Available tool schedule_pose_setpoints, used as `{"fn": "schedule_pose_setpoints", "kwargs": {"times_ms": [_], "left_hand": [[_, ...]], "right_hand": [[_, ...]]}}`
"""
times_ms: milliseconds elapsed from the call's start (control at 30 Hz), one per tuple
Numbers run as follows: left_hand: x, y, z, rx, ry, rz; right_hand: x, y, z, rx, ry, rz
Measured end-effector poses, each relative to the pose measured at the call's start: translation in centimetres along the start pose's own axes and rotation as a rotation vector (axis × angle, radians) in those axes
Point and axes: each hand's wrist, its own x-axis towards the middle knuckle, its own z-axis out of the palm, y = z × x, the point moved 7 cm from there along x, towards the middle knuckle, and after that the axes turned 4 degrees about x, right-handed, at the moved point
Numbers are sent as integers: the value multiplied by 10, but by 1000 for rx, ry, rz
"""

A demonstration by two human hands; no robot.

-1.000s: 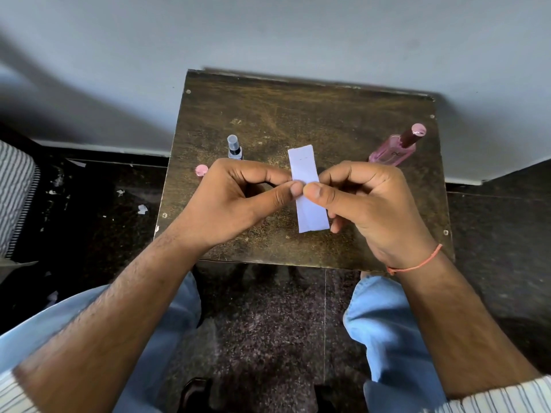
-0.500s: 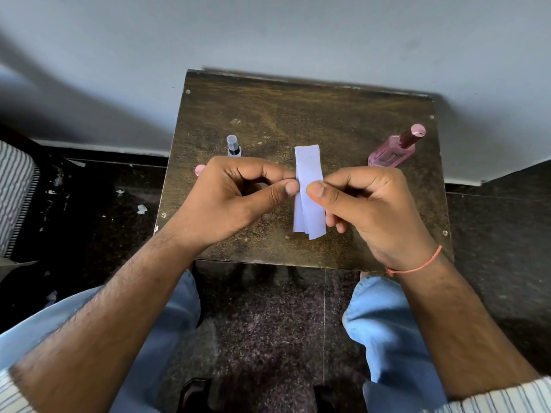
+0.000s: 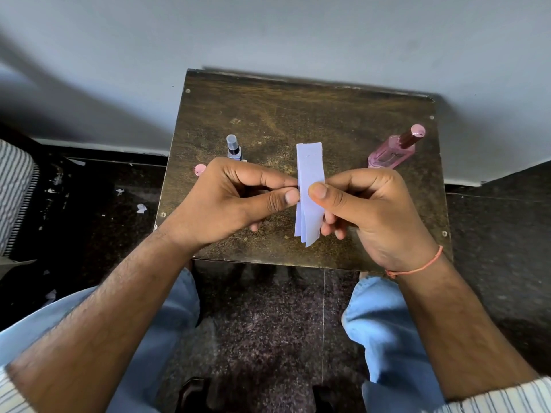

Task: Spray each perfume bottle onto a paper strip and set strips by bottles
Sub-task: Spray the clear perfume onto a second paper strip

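Note:
Both hands hold a small stack of white paper strips upright above the middle of a dark wooden table. My left hand pinches the stack's left edge between thumb and forefinger. My right hand pinches its right edge, and the lower ends of the strips fan apart. A small clear spray bottle with a dark collar stands behind my left hand, its body hidden. A pink perfume bottle with a pink cap stands at the right, behind my right hand.
A small pink cap lies at the table's left edge. A grey wall runs behind the table. Paper scraps litter the dark floor at the left, beside a striped fabric thing. My knees in light blue trousers sit below the table.
The single flat-looking strip has split into a fanned stack, its lower ends spreading. Both hands have shifted slightly apart while keeping their pinch.

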Motion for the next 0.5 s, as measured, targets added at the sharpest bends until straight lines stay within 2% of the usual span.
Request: {"fn": "schedule_pose_setpoints", "kwargs": {"times_ms": [500], "left_hand": [[-5,-3,-5,-12,-9,-14]], "right_hand": [[-1,3,9,40,-23,27]]}}
